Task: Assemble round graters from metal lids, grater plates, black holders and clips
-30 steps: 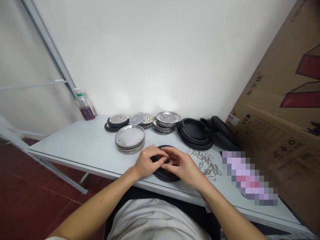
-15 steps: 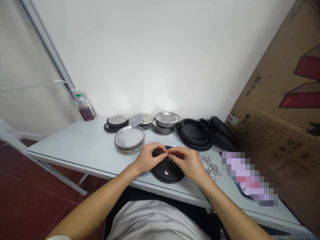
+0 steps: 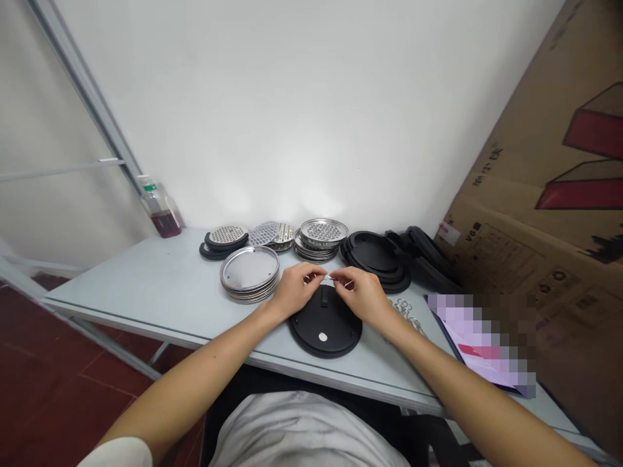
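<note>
My left hand (image 3: pixel 296 290) and my right hand (image 3: pixel 361 297) meet above the far edge of a round black disc (image 3: pixel 325 332). Between their fingertips is a short, thin metal wire piece (image 3: pixel 331 278), pinched from both sides. The disc lies flat on the table, with a small pale round spot near its middle and a short raised slot near its far edge. Neither hand appears to touch the disc. A pile of small wire clips (image 3: pixel 406 311) lies just beyond my right wrist, partly hidden by it.
Along the wall stand a stack of steel discs (image 3: pixel 249 272), perforated metal strainers (image 3: pixel 324 235), and black rings (image 3: pixel 372 254). A bottle of red liquid (image 3: pixel 163 215) stands at the back left. A cardboard box (image 3: pixel 530 194) leans at the right, beside a blurred sheet (image 3: pixel 479 344).
My hands have risen and drawn back from the disc, leaving it fully visible. The wire piece now shows plainly between my fingertips. The view has tilted slightly.
</note>
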Motion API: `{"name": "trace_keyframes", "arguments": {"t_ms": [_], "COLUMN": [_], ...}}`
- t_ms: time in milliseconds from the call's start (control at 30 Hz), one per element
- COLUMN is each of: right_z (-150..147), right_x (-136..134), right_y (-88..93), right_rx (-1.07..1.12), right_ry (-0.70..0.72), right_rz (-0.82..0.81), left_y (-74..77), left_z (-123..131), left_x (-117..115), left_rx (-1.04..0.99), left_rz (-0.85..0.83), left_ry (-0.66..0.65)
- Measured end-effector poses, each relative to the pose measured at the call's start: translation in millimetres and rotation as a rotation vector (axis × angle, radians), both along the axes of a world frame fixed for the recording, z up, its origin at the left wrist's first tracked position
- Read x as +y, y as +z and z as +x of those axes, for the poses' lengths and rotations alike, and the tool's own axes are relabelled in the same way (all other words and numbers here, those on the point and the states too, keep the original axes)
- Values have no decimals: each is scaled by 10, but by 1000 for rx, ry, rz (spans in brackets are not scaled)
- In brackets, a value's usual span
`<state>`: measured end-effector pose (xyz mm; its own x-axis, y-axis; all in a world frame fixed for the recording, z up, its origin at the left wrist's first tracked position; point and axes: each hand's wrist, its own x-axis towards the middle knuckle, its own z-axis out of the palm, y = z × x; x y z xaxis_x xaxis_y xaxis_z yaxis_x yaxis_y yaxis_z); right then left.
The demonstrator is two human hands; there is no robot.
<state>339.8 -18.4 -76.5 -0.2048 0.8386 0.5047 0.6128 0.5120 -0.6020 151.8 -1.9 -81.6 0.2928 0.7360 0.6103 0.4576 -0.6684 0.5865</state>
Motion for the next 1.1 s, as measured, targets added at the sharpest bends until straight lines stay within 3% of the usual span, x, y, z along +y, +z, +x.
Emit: {"name": "trace_keyframes", "arguments": {"t_ms": [367, 1100], "right_z": [-24, -55], "right_x": [25, 78], "right_y": [-258, -359], "right_rx": [8, -43], "right_ry": [-53, -15], "right_rz": [86, 104], "left_y": [-118, -134], "left_z": [43, -6], "left_x": [72, 25], "left_rx": [61, 118], "left_rz": [-49, -94], "left_ry": [40, 79]}}
